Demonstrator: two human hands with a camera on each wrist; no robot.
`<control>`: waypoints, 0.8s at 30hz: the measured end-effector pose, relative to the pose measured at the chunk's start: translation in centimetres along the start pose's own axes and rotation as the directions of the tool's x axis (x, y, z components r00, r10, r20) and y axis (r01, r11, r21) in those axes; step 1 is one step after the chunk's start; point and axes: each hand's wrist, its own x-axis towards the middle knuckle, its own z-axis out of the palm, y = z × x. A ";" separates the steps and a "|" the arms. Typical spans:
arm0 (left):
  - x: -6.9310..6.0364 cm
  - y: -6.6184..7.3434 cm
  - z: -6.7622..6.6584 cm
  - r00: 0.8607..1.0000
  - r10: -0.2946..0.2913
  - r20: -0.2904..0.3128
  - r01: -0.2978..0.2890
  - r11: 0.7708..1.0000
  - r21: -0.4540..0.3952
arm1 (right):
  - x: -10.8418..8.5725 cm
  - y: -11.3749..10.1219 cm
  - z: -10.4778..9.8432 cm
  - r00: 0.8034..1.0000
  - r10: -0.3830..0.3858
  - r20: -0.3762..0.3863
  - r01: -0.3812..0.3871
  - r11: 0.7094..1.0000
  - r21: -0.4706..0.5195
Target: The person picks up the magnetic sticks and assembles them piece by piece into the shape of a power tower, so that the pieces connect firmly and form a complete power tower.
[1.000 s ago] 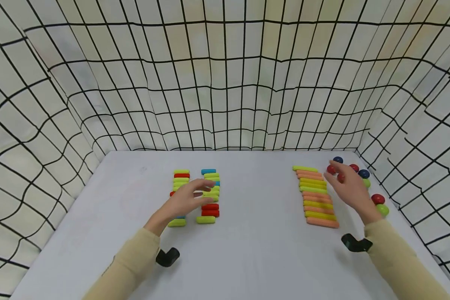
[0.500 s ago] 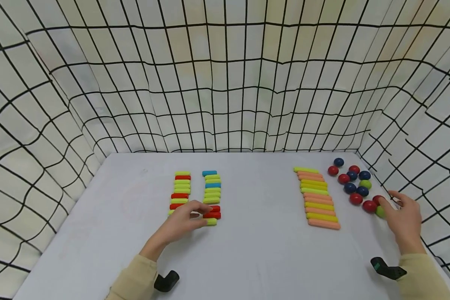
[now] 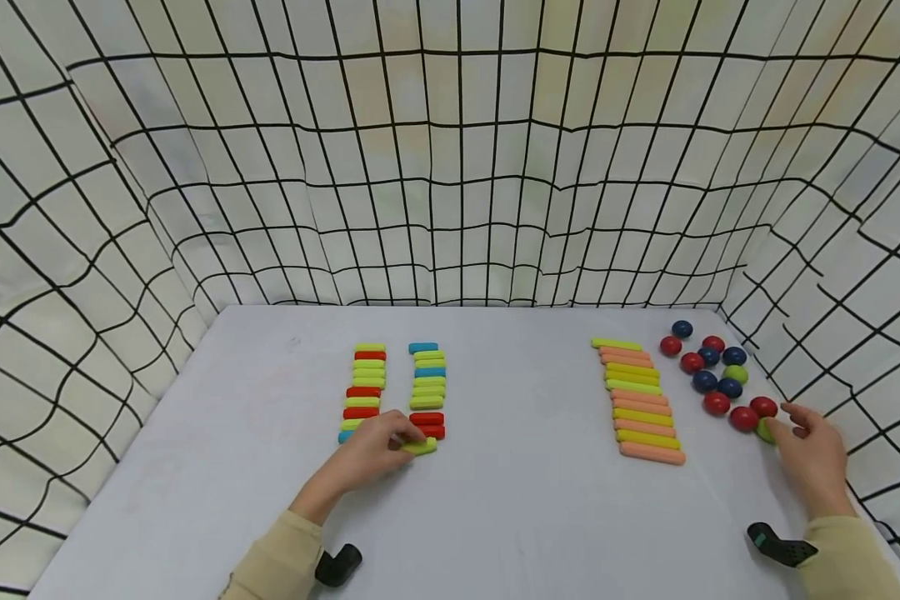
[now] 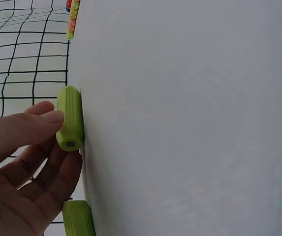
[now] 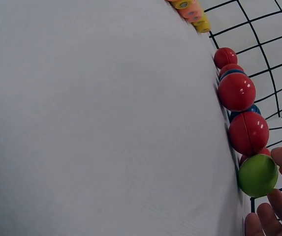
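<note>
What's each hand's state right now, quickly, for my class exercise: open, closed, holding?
Left hand: closed, pinching a ridged lime-green stick.
Right hand: at the green ball; whether it grips cannot be told.

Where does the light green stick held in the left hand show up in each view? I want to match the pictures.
Head: below centre, slightly left; the light green stick is at the left hand, nearest in its column.
Left wrist: left of centre, around mid-height, between thumb and fingers.
Right wrist: not in it.
Shared landmark: the yellow-and-orange stick row, right in head, top left in left wrist, top right in right wrist.
</note>
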 end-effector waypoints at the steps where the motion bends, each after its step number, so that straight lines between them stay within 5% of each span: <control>1: 0.0 0.0 0.1 1.000 -0.005 0.003 0.005 1.000 0.010 | 0.0 0.1 0.1 1.000 -0.002 0.006 0.002 1.000 -0.004; 14: 0.2 0.4 0.4 1.000 -0.014 0.008 0.014 0.999 0.030 | -0.3 0.0 0.5 0.996 0.059 -0.069 -0.060 0.998 -0.004; 20: 1.7 2.2 -0.1 0.995 -0.066 -0.076 0.056 0.990 -0.132 | -1.6 -4.8 1.9 0.970 0.100 -0.222 -0.063 0.983 0.170; 24: 3.4 3.6 0.4 0.988 -0.123 -0.093 0.092 0.953 -0.287 | -3.8 -8.8 4.0 0.988 -0.065 -0.139 0.098 0.964 0.247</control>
